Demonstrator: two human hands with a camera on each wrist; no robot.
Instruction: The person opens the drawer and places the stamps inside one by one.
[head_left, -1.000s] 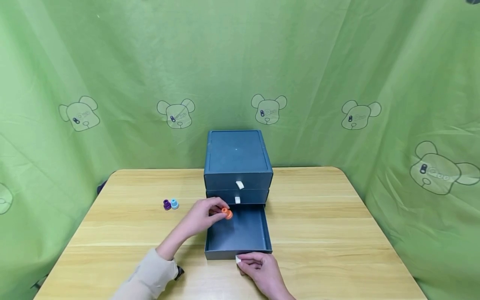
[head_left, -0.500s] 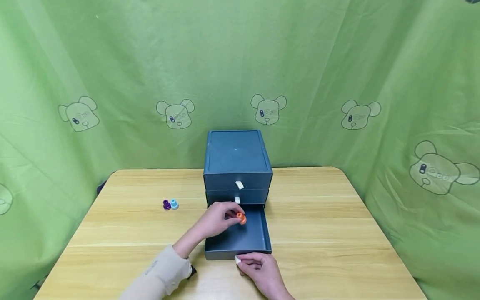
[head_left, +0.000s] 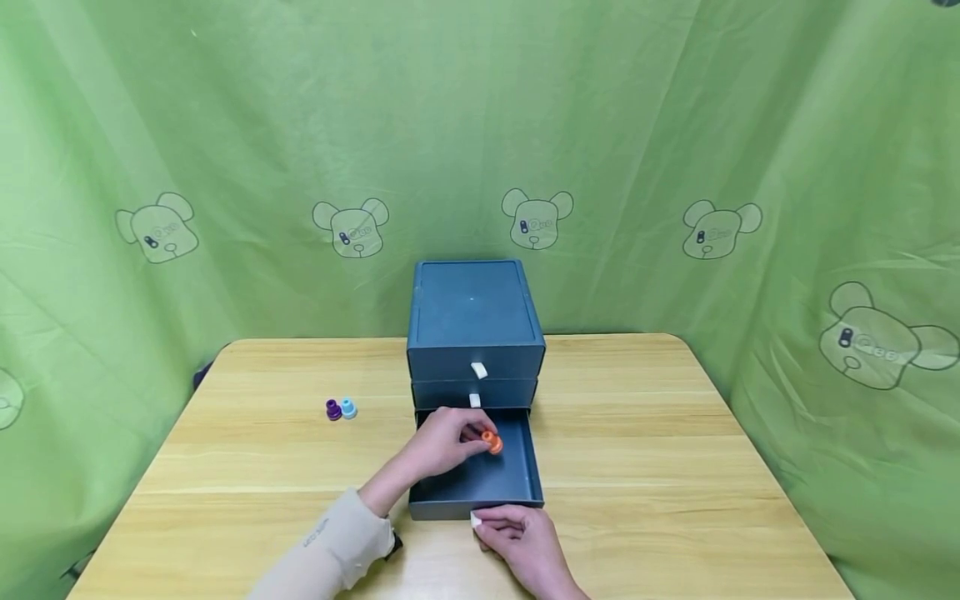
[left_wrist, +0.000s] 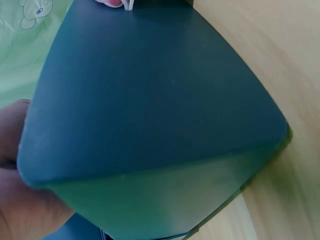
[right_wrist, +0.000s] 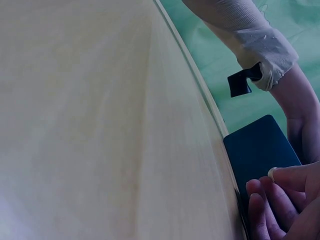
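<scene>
My left hand [head_left: 444, 442] reaches into the pulled-out bottom drawer [head_left: 476, 485] and pinches a small orange stepped plug-like piece [head_left: 492, 442] between thumb and fingers. At the drawer's front, my right hand [head_left: 525, 546] pinches the white pull tab [head_left: 476, 519]. In the right wrist view, the right hand's fingertips close on the tab [right_wrist: 271, 173] against the dark blue drawer front [right_wrist: 260, 147]. The drawer's outside [left_wrist: 150, 100] fills much of the left wrist view and hides the orange piece; part of the left hand [left_wrist: 25, 205] shows at its edge.
The dark blue drawer cabinet [head_left: 472, 304] stands at the table's back, its upper two drawers closed. Left of it on the wooden table [head_left: 637, 467], a purple piece [head_left: 333, 409] and a light blue piece [head_left: 348, 407] sit side by side. A green curtain [head_left: 450, 125] hangs behind.
My left hand has moved right and slightly toward the front, carrying the orange piece from the drawer's left side past its middle. The right hand and drawer have stayed put.
</scene>
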